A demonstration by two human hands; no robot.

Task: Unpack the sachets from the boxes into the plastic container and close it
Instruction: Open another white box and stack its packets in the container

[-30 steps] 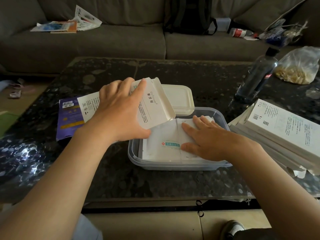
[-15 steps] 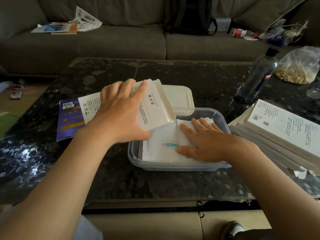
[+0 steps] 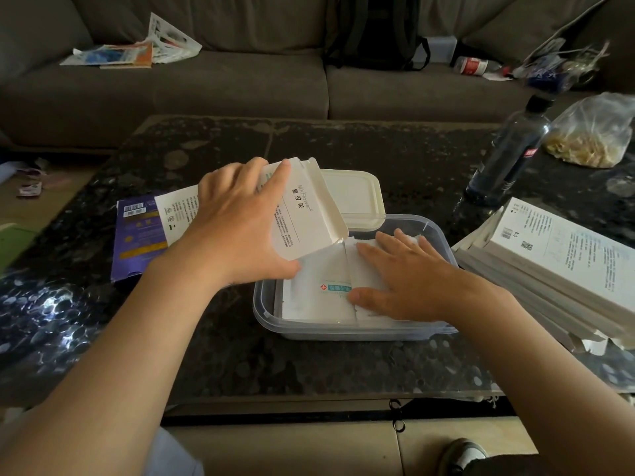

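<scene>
Box [image 3: 305, 214]: white and tilted, with its open end down over the container's 10 o'clock corner. I cannot tell if its low corner touches the sachets.
Left hand [image 3: 237, 228]: grips the box, with fingers curled over the top and the thumb on the near side.
Right hand [image 3: 409, 280]: flat, with straight fingers. It presses down on the sachets at the 3 o'clock side of the container and holds nothing.
Container [image 3: 343, 333]: clear plastic with no lid on. It sits in the middle of the table [image 3: 240, 355].
Sachets [image 3: 316, 286]: white and lying flat inside the container. The top one has a green label and a red mark.
Lid [image 3: 350, 197]: white and on the table, touching the container at 12 o'clock. The box hides part of it.
Stack [image 3: 549, 269]: more white boxes, near the container at 3 o'clock.
Flat box [image 3: 137, 242]: purple and white, at 9 o'clock. The left hand hides part of it.
Bottle [image 3: 508, 156]: dark, standing at 1 o'clock.
Bag [image 3: 594, 132]: clear with yellow bits inside, just beside the bottle at 2 o'clock.
</scene>
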